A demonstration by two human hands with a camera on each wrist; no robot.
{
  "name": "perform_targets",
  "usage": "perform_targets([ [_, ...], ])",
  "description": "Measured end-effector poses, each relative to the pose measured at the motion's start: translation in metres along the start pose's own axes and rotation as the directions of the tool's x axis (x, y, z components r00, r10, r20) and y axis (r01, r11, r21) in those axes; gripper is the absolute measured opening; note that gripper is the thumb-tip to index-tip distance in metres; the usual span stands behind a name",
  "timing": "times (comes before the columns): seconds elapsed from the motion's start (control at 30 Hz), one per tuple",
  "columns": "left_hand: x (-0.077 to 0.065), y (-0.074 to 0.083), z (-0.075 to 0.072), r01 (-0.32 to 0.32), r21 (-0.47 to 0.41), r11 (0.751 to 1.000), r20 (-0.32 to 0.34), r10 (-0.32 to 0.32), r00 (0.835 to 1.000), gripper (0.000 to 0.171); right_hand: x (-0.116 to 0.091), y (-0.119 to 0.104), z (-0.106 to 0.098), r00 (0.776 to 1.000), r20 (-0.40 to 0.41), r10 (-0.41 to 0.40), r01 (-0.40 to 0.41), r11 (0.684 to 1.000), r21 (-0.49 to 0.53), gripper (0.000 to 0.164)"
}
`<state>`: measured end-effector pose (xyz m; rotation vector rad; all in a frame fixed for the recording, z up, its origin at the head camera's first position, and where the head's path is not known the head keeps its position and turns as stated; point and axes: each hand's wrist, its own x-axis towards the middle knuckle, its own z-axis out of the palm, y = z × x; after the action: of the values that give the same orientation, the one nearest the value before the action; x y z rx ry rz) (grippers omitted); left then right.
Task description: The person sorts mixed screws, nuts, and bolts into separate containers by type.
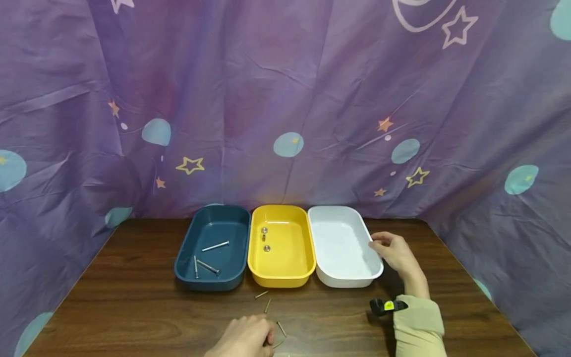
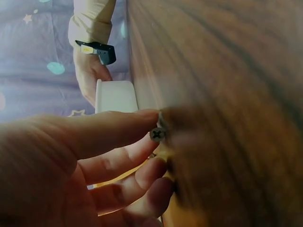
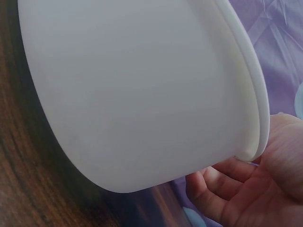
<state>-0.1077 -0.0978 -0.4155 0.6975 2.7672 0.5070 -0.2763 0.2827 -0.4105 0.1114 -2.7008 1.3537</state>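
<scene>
Low over the front of the table, my left hand has its thumb and index fingertips at a cross-head screw, which they pinch in the left wrist view. More brass-coloured screws lie beside this hand, one screw to its right and another screw just beyond it. My right hand holds the right rim of the white tray. Seen from the right wrist, the fingers curl against the tray's outer side below its lip; the thumb tip is hidden there.
Left of the white tray stand a yellow tray with several small metal nuts and a dark blue tray with three long silver bolts. All three trays sit side by side on the wooden table, against a purple curtain.
</scene>
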Motion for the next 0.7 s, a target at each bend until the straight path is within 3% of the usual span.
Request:
perform_targets([
  [0.3,-0.009,-0.005,-0.001,-0.112,0.001,0.994,0.009,0.112,0.994,0.024,0.001,-0.003,0.003,1.0,0.006,-0.003,0.003,1.0,0.008,0.031],
  [0.47,-0.011,-0.007,-0.001,-0.19,0.02,0.982,-0.02,0.19,0.982,0.025,0.001,-0.004,0.002,1.0,0.017,-0.01,0.01,1.0,0.006,0.032],
  [0.7,-0.011,-0.009,-0.005,-0.248,0.051,0.967,-0.039,0.25,0.967,0.021,-0.001,-0.001,0.0,1.0,0.006,0.0,-0.001,1.0,0.03,0.033],
])
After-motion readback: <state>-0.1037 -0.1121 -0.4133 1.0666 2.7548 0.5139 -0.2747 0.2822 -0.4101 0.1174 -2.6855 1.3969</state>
